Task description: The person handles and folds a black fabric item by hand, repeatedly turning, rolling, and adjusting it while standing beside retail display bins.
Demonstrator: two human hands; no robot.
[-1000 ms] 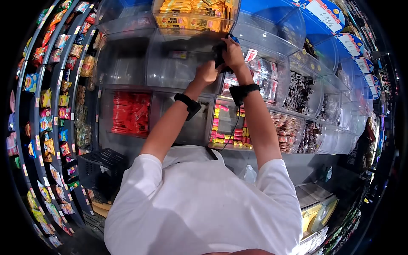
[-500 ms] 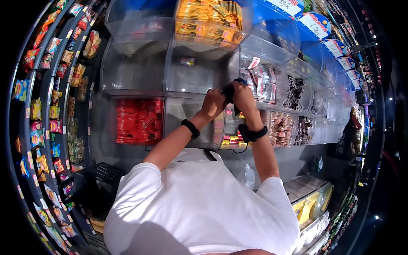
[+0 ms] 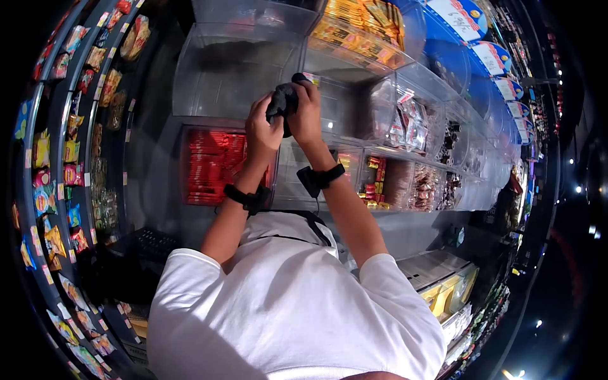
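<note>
A crumpled dark grey cloth (image 3: 282, 102) is bunched between my two hands, above the clear plastic bins. My left hand (image 3: 262, 128) has its fingers closed on the cloth's left side. On the other side, my right hand (image 3: 306, 119) grips the cloth with bent fingers. Both wrists wear black bands. Beneath and around the hands are clear bins, among them a bare-bottomed bin (image 3: 237, 79) at the upper left. Red packets (image 3: 212, 166) fill a bin left of my left forearm.
Yellow-orange packets (image 3: 364, 28) lie in a far bin. Silver-and-red packets (image 3: 408, 125) and brown wrapped sweets (image 3: 425, 187) sit in bins to the right. Blue-backed price signs (image 3: 459, 19) stand at the upper right. Snack shelves (image 3: 79, 145) run along the left.
My hands have moved left across the bins with the cloth still between them. The view has shifted, so the bins sit farther right in it.
</note>
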